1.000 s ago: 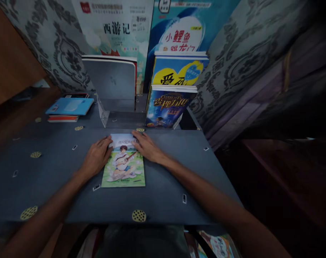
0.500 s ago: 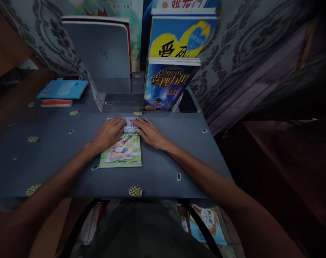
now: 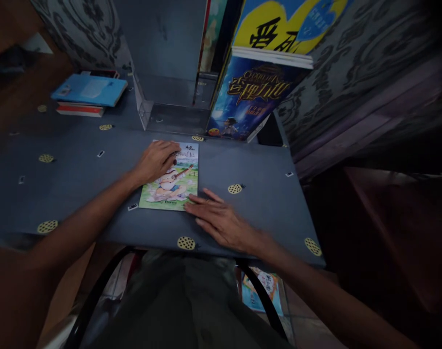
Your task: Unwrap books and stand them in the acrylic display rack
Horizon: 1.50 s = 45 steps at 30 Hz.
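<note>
A closed paperback book (image 3: 170,189) lies flat on the table in front of me, its green cover showing a figure with a guitar. My left hand (image 3: 157,161) rests across the upper left of the cover with fingers stretched out, hiding part of the title and the figure's head. At the lower right corner of the book, my right hand (image 3: 215,218) has its fingers spread, the fingertips at the corner and the palm over the table. Neither hand grips anything.
Behind the book stands a clear bookstand (image 3: 177,125) with upright books, including a blue book (image 3: 250,99) in front. A small stack of books (image 3: 91,91) lies at the back left. A dark flat object (image 3: 270,132) is right of the stand. The table (image 3: 264,213) has a patterned cover.
My right hand has slid from the top of the book down to its lower right corner, uncovering more of the title. My left hand stays on the upper left. The view has shifted.
</note>
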Motion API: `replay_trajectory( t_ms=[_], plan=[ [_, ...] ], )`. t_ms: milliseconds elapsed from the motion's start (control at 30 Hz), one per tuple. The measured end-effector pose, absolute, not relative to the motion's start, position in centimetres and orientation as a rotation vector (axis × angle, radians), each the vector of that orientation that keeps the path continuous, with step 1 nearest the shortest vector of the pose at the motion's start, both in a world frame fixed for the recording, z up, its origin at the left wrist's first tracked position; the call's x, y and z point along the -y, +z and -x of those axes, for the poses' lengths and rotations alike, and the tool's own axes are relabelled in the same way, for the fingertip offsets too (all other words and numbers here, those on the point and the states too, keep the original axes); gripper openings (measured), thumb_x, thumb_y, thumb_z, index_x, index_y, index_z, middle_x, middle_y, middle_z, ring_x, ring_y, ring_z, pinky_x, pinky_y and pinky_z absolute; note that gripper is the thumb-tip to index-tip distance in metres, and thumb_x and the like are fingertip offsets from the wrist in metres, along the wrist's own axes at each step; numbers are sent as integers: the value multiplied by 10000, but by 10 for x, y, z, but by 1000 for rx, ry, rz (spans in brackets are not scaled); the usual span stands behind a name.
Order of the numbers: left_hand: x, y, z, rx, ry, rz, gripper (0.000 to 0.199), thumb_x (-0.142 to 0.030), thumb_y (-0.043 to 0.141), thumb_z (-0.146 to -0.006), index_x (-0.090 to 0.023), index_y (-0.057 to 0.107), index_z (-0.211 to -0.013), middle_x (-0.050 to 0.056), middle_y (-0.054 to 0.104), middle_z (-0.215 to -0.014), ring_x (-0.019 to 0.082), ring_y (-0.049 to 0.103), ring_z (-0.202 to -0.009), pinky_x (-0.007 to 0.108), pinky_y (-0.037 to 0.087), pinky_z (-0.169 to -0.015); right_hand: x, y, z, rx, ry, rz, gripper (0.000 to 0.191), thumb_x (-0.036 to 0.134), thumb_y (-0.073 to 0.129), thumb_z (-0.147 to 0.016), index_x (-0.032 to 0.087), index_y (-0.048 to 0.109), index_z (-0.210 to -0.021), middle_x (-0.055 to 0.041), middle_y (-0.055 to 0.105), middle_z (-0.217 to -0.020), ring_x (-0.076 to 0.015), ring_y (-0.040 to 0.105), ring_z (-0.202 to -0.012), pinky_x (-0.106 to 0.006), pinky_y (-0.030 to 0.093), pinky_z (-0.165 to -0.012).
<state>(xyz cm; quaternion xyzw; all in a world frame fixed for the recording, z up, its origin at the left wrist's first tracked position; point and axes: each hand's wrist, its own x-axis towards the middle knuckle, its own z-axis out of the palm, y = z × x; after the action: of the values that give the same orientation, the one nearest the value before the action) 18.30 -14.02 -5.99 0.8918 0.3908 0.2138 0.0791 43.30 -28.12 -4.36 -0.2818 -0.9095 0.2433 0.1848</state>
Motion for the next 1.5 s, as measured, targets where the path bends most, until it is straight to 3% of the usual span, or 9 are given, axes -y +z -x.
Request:
replay_trajectory(
  t_ms=[200, 300, 433, 633, 733, 900, 1133, 1400, 1500],
  plan=[
    [139, -64, -181, -1141, 704, -2677, 341, -274, 403, -994, -142, 643, -1197, 133, 681, -1312, 274, 599, -1239, 449, 431, -1056, 279, -37, -350, 2808, 545, 575, 470, 380, 461, -1050, 151, 480, -1460, -120, 472, -1571, -215, 370, -1501, -468, 209, -1282],
    [138, -65, -180, -1119, 730, -2669, 340, -275, 397, -1000, -155, 639, -1206, 131, 679, -1319, 262, 602, -1241, 447, 433, -1064, 277, -40, -328, 2820, 522, 556, 556, 402, 519, -1024, 93, 447, -1480, -158, 441, -1583, -241, 345, -1513, -464, 240, -1275],
    [138, -67, -179, -1105, 736, -2663, 341, -284, 400, -1004, -163, 637, -1217, 131, 669, -1338, 254, 609, -1237, 456, 427, -1077, 280, -47, -344, 2792, 563, 545, 591, 353, 551, -1011, 54, 416, -1502, -181, 418, -1593, -259, 324, -1522, -458, 238, -1280],
    [137, -68, -179, -1103, 752, -2624, 343, -278, 402, -998, -163, 638, -1218, 138, 670, -1330, 271, 583, -1281, 482, 422, -1091, 301, -53, -396, 2695, 668, 789, 614, 340, 538, -1016, 165, 335, -1569, -146, 369, -1623, -233, 247, -1549, -482, 261, -1272],
    [139, -65, -180, -1115, 739, -2613, 336, -286, 403, -999, -170, 641, -1206, 133, 667, -1329, 270, 585, -1272, 475, 426, -1094, 310, -52, -417, 2638, 660, 871, 586, 320, 507, -1029, 170, 336, -1569, -146, 404, -1607, -228, 287, -1536, -476, 290, -1263],
    [148, -60, -176, -1435, 710, -2554, 367, -298, 393, -991, -150, 609, -1248, 179, 594, -1393, 326, 548, -1282, 522, 429, -1085, 299, -47, -436, 2446, 613, 1016, 456, 288, 424, -1052, 178, 470, -1493, -136, 508, -1541, -219, 411, -1480, -458, 354, -1236],
    [163, -55, -161, -1664, 737, -2399, 473, -349, 390, -982, -160, 458, -1410, 177, 614, -1328, 322, 627, -1171, 496, 513, -991, 248, -58, -417, 2284, 579, 1260, 514, 296, 447, -1019, 161, 431, -1514, -194, 400, -1599, -299, 396, -1484, -544, 405, -1185],
    [145, -62, -157, -1517, 1183, -1631, 529, -361, 564, -884, -208, 440, -1374, 148, 635, -1283, 266, 697, -1087, 444, 582, -933, 240, -74, -411, 2204, 568, 1262, 485, 298, 459, -1015, 130, 486, -1469, -205, 404, -1594, -298, 397, -1484, -508, 384, -1208],
    [141, -60, -153, -1420, 1241, -1225, 406, -284, 612, -867, -227, 514, -1256, 102, 694, -1165, 218, 724, -1012, 394, 605, -901, 241, -72, -412, 2197, 577, 1260, 484, 291, 456, -1016, 132, 478, -1473, -206, 381, -1607, -295, 376, -1496, -511, 374, -1214]
  ],
)
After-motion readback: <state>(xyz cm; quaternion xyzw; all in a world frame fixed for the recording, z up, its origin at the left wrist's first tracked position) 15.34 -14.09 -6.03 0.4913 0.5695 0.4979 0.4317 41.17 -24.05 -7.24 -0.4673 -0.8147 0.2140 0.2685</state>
